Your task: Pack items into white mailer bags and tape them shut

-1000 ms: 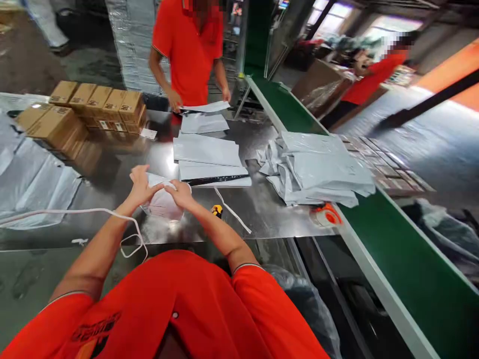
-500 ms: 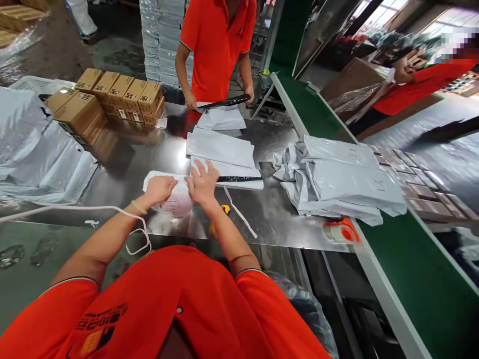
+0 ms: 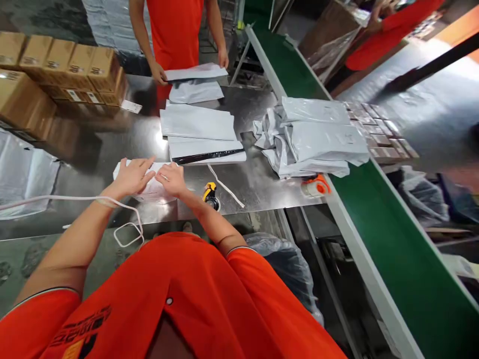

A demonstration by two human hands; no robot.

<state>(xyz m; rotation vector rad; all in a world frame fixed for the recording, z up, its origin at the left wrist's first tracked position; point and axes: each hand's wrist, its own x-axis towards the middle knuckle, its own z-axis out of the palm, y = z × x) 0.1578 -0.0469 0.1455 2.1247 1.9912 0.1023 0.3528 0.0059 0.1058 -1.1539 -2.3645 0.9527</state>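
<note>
In front of me at the near table edge lies a white mailer bag (image 3: 157,193), folded into a small packet and partly covered by my hands. My left hand (image 3: 131,177) rests on its left and top side, fingers stretched out. My right hand (image 3: 172,179) is on its right end, fingers bent and pressed together on the plastic. Just beyond lie flat white mailer bags (image 3: 202,122), one with a black strip (image 3: 207,157). To the right of my right hand are a yellow and black tape measure (image 3: 210,195) and a white strip (image 3: 226,187).
Brown boxes (image 3: 75,65) stand at the back left. Filled mailer bags (image 3: 322,142) pile at the right, by a green conveyor (image 3: 404,239) and an orange tape dispenser (image 3: 316,186). Opposite, a co-worker (image 3: 175,35) handles a bag. A white cable (image 3: 75,198) crosses my left forearm.
My left hand has gone from closed to fingers stretched out over the packet. My right hand's spread fingers have drawn together on its right end. The view has shifted; the co-worker's bag has turned.
</note>
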